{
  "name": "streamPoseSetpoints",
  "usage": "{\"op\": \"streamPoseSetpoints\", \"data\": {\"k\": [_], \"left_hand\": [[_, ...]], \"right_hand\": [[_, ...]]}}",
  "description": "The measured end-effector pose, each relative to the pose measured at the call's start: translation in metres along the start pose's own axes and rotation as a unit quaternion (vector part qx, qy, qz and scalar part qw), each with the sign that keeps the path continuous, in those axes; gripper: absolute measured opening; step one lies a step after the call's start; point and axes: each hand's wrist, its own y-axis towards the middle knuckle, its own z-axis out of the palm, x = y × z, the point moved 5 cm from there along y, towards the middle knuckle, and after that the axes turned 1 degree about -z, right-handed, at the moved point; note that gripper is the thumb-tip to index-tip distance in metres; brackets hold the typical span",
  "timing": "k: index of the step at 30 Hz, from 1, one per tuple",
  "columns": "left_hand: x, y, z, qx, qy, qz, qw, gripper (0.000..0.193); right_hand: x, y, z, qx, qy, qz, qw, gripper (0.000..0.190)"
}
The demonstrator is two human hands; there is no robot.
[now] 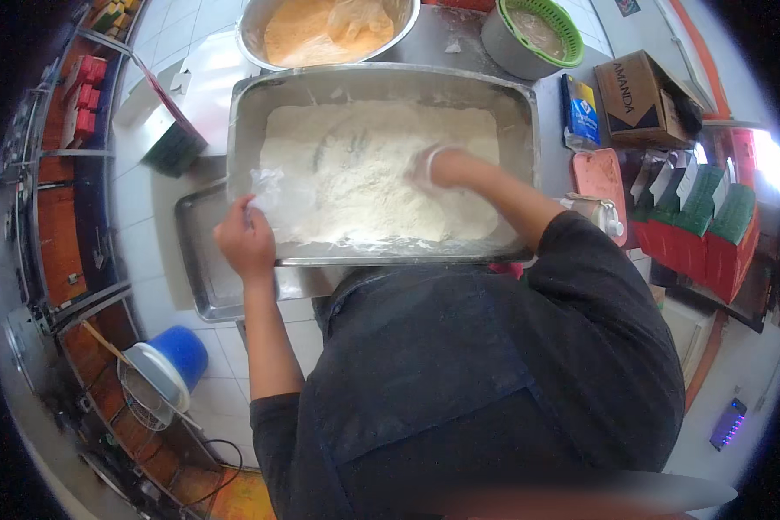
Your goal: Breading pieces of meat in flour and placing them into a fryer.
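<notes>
A deep rectangular metal pan point(383, 255) lies before me with a thick layer of pale flour point(390, 175) in it. My left hand point(246, 237) is at the pan's near left corner, its fingers closed on a thin clear plastic bag or glove point(270, 188) that hangs over the flour. My right hand point(432, 168) is in or just over the flour, right of the middle. It is blurred, with something clear and thin around the wrist, and its fingers cannot be made out.
Beyond the pan stand a round metal bowl point(250, 45) of orange powder with clear plastic in it, and a grey bucket point(504, 49) holding a green strainer. A cardboard box point(630, 97), a pink tray point(601, 169) and a jar are at right. Another metal tray point(211, 260) lies lower left.
</notes>
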Motion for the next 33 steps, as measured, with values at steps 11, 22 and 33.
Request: {"op": "streamPoseSetpoints", "data": {"k": [11,22,33], "left_hand": [[0.001,0.001,0.002,0.010,0.007,-0.018,1.000,0.018],[0.008,0.004,0.004,0.034,0.020,-0.003,0.999,0.017],[0.003,0.002,0.004,0.035,-0.009,-0.023,0.999,0.017]], "right_hand": [[0.082,-0.001,0.053,0.092,0.029,-0.100,0.990,0.041],[0.029,-0.009,-0.050,-0.147,-0.007,-0.045,0.988,0.044],[0.014,0.060,-0.030,-0.158,-0.142,0.010,0.977,0.026]]}}
